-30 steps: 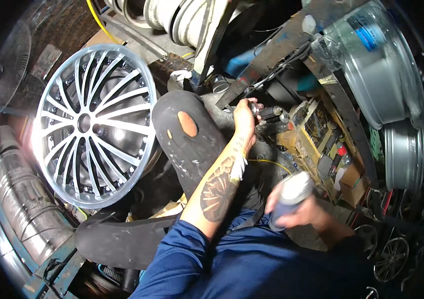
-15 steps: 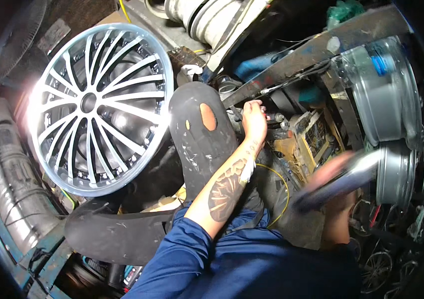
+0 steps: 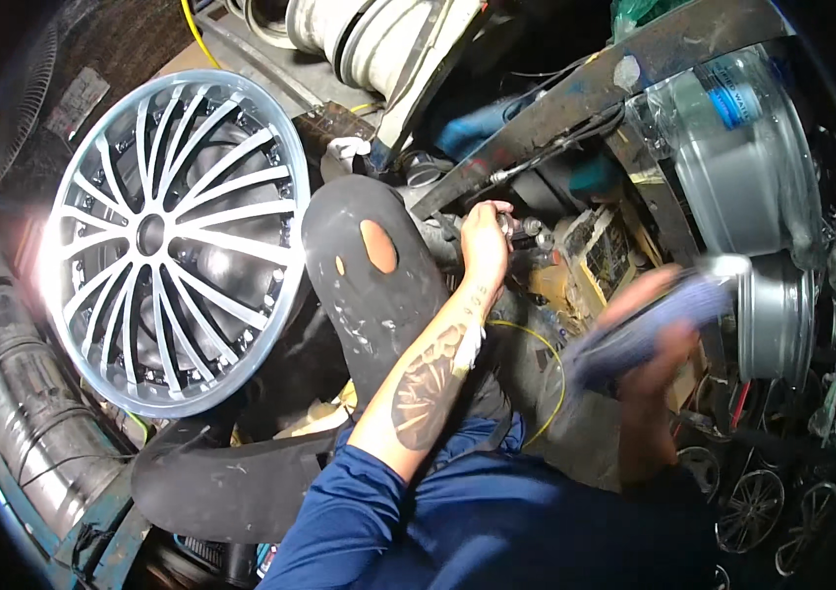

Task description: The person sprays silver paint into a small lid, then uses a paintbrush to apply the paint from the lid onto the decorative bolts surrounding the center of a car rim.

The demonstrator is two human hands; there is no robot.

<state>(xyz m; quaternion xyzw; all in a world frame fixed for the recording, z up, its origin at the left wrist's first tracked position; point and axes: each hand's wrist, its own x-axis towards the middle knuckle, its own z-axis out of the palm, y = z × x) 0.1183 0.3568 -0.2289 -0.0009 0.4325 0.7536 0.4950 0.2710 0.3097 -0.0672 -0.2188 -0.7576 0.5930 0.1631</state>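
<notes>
My left hand (image 3: 485, 244) is closed beyond my right knee, next to small metal fittings (image 3: 533, 234); I cannot make out whether it grips them. On the right, my right hand (image 3: 656, 344) wraps round a blue-grey cylinder (image 3: 639, 329) with a shiny silvery end, perhaps a can. Motion smears both the hand and the cylinder. A large multi-spoke wheel rim (image 3: 150, 236), with white spokes and a glossy lip, stands tilted to the left of my knee, apart from both hands.
Bare rims (image 3: 369, 39) lie at the far side. Plastic-wrapped silver rims (image 3: 747, 167) hang at the right beside a slanting metal beam (image 3: 575, 108). A metal drum (image 3: 20, 374) lies at left. A yellow hose (image 3: 557, 379) curves over the floor, near a wooden crate (image 3: 600, 261).
My right hand and the cylinder have tilted and shifted slightly, blurred in both frames. The view has turned a little, so the big rim and left hand sit further left.
</notes>
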